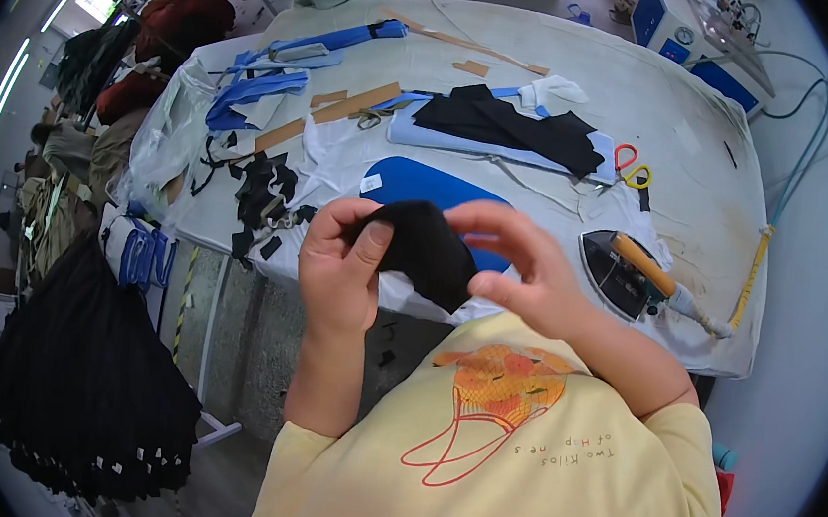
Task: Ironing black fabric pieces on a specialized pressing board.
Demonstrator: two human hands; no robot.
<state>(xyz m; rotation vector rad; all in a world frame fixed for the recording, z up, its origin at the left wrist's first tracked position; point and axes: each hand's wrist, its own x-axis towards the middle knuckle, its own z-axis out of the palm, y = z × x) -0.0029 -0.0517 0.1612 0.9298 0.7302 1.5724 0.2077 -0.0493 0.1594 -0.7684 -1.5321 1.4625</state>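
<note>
Above the table's near edge, my left hand (342,262) is closed on a small folded piece of black cloth (423,251), its thumb pressed over the cloth's left end. My right hand (523,269) is at the cloth's other end. Its fingers curve apart from the thumb, with fingertips by the upper edge and the thumb beside the lower right corner. Whether they touch the cloth is hard to tell. Behind the cloth lies a flat blue rounded board (441,186), partly hidden by my hands.
An iron (617,276) with a wooden handle rests at the table's right, near scissors (632,168) with red and yellow handles. Black cloth pieces (506,126) lie on light-blue fabric farther back. Black scraps (266,194) cover the left side. Black garments (94,377) hang at left.
</note>
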